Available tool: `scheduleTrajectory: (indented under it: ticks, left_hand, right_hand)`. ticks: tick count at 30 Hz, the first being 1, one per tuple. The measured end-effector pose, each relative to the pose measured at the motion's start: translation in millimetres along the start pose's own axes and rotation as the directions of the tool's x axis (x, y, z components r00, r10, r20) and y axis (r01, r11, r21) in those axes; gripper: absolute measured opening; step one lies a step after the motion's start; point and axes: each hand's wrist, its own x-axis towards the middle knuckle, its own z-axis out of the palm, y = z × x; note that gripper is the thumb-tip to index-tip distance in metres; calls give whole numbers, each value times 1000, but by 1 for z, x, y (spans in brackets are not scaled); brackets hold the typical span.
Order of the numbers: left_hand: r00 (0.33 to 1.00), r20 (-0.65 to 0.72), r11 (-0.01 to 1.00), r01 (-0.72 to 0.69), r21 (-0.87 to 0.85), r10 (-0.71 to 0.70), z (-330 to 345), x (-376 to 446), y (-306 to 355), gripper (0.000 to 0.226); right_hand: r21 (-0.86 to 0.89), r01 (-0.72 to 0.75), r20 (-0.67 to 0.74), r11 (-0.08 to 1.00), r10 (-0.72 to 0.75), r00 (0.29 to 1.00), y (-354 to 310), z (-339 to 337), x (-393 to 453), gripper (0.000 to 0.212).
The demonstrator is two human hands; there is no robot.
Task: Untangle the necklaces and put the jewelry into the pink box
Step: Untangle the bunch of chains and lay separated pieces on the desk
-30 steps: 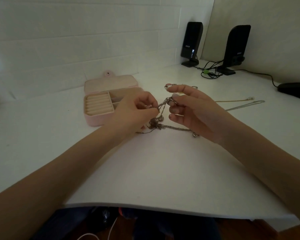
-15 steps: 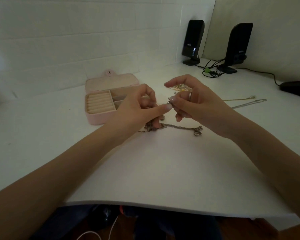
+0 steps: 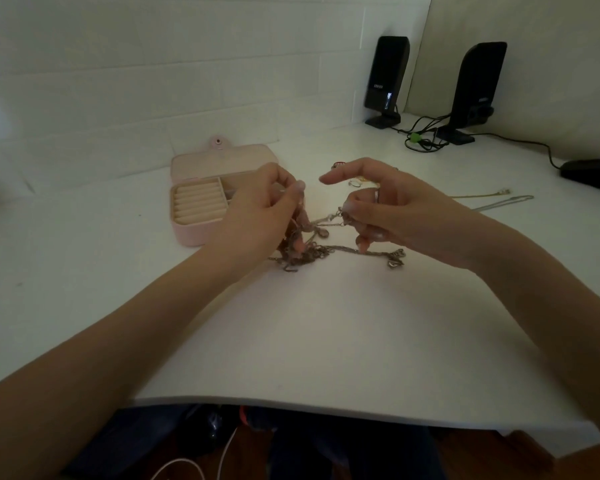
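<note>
A knot of silver necklaces lies on the white table just in front of me. My left hand pinches chain strands at the left of the knot, fingers curled into it. My right hand pinches a short taut stretch of chain with thumb and curled fingers, index finger stretched out above. A heart pendant lies at the chain's right end. The pink box stands open at the left behind my left hand, lid laid back, ring rolls showing.
Two straightened chains, one gold and one silver, lie at the right. Small rings sit behind my right hand. Two black speakers with cables and a dark mouse stand at the back right.
My hands have drawn apart and dropped lower, stretching a strand of chain between them. My left hand now digs into the knot.
</note>
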Motion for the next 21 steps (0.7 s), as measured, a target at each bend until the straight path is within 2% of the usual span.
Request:
scheduleTrajectory:
  ticks: [4,8,12,14,15,16,17,18,19,21]
  left_hand:
    - [995,41,983,-95,159,89,2,0,-6,14]
    - [997,-17,974,-72,213,78,4,1,-6,13]
    - [987,-77,941,-111,321,143,3,0,-5,20]
    - [974,-67,908,-175,381,216,1,0,-7,16]
    - [963,-73,884,-206,421,259,0,0,-8,15]
    - [951,-87,867,-230,442,297,-1,-1,-8,16]
    - [941,-104,864,-247,439,322,-2,-2,-8,17]
    - [935,-115,875,-263,405,335,-2,-3,-6,19]
    - [935,-116,895,-277,350,335,-3,-3,-5,22]
    - [945,-62,925,-298,238,321,-3,-3,-2,27]
  right_hand:
    - [214,7,-46,977,3,999,-5,-4,-1,28]
    - [460,23,-78,887,15,997,-10,-6,-2,28]
    - [506,14,-47,862,11,999,-12,-13,-4,29]
    - [443,9,-79,896,29,996,-10,-15,-4,27]
    - [319,18,-141,948,29,990,-8,-16,-3,24]
    - [115,28,-231,993,0,973,-5,-16,-2,20]
    - [-94,32,-315,995,-60,947,-3,-16,0,17]
    - [-222,41,-374,974,-124,919,-1,-16,2,15]
    - [-247,57,-418,967,-159,895,1,-16,3,15]
    - [-157,105,-496,982,-170,852,2,-17,4,17]
